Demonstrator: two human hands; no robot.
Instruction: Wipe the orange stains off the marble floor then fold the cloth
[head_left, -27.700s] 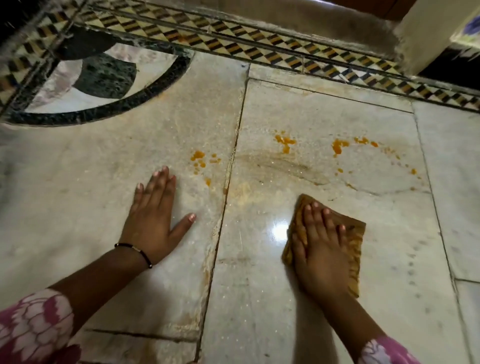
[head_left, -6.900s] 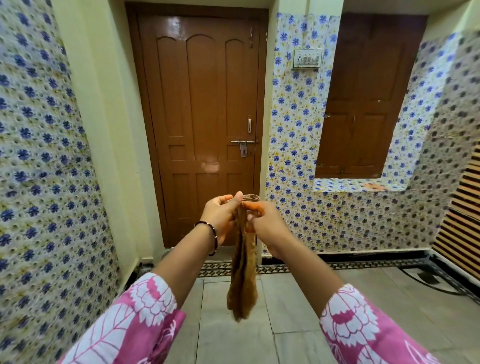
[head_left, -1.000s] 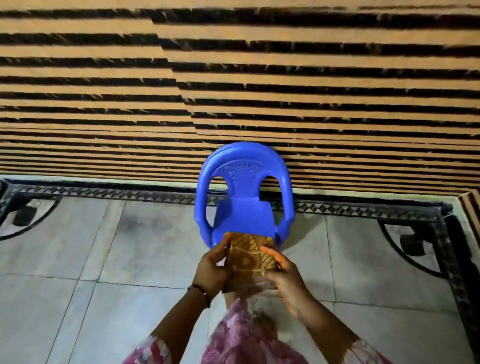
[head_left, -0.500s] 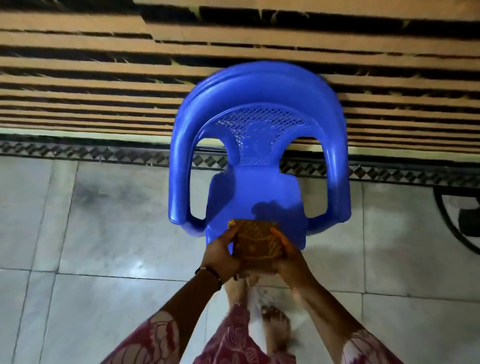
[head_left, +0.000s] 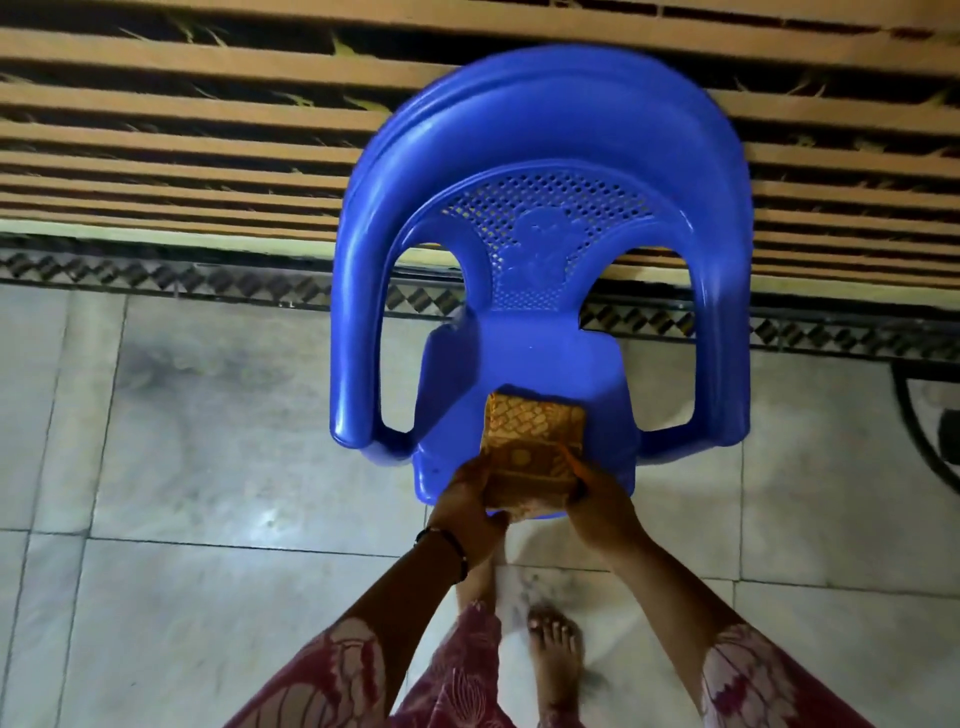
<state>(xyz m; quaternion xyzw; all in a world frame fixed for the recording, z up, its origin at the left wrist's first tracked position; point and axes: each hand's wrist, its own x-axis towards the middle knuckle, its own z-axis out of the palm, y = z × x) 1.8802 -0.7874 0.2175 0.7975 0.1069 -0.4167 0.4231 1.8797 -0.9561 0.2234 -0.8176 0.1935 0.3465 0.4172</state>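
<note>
While the left hand (head_left: 470, 501) and right hand (head_left: 597, 499) pinch the folded cloth (head_left: 532, 447) at mid-frame, seemingly resting on the blue chair (head_left: 524, 358), it looks soft, light, best gripped by its edges.

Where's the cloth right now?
In the head view the folded cloth sits low in the centre, over the front edge of the blue chair seat, held between the left hand and right hand.
</note>
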